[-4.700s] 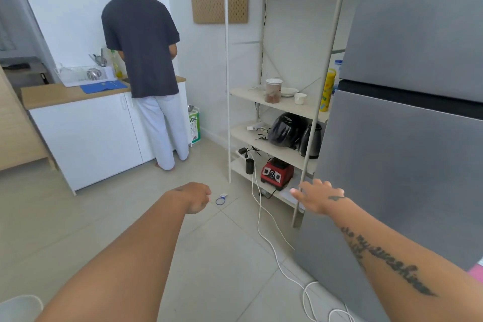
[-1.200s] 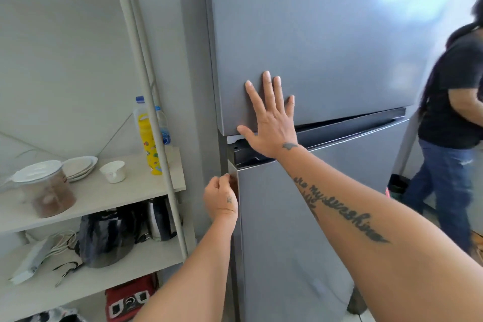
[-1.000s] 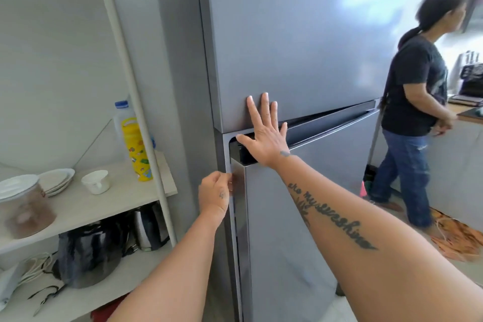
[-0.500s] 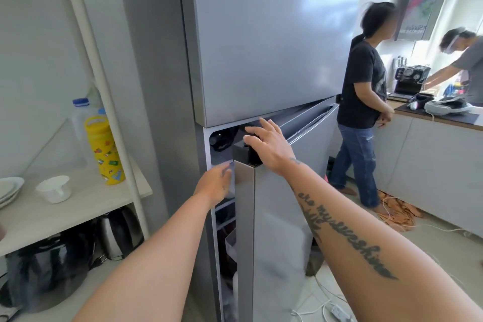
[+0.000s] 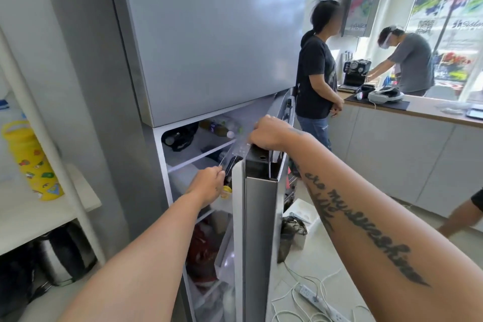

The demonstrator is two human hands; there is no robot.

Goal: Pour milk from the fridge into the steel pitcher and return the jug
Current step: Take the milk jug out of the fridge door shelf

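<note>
Right hand (image 5: 269, 132) clamps the top edge of the tall grey fridge's lower door (image 5: 258, 230), bracing it ajar. Left hand (image 5: 209, 185) reaches in by the door's inner edge, fingers curled near a dark bottle; grasp unclear. White shelves (image 5: 193, 155) exposed; milk jug and pitcher not visible.

A grey fridge (image 5: 209, 34) with a white interior stands beside a white shelf unit (image 5: 39, 212) holding a yellow bottle (image 5: 31, 162) dotted with multicoloured stickers. Black script lettering runs along the right forearm (image 5: 366, 230). One bystander (image 5: 315, 78) wears a black T-shirt and blue jeans, another (image 5: 410, 63) a grey T-shirt. White cabinets (image 5: 405, 159) carry a light wood counter, and white cables (image 5: 308, 295) cross the pale floor.
</note>
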